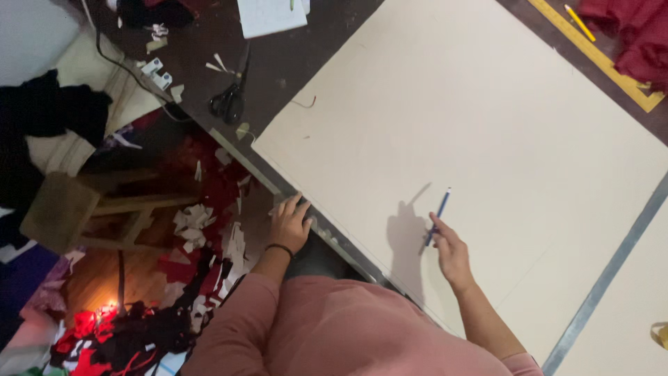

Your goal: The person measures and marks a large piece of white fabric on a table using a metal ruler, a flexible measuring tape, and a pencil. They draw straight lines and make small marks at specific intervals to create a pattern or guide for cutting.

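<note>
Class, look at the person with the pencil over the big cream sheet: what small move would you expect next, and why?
Probably lowering the pencil tip to the sheet. The right hand holds it raised, its shadow falling on the bare paper, while the left hand rests at the sheet's near edge, seemingly steadying it.

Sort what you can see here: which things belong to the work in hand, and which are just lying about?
In use:
- blue pencil, held in the right hand
- large cream sheet, under that hand
- table edge, where the left hand rests

Lying about:
- black scissors
- yellow ruler and yellow pencil
- red cloth
- wooden stool
- scraps on the floor
</note>
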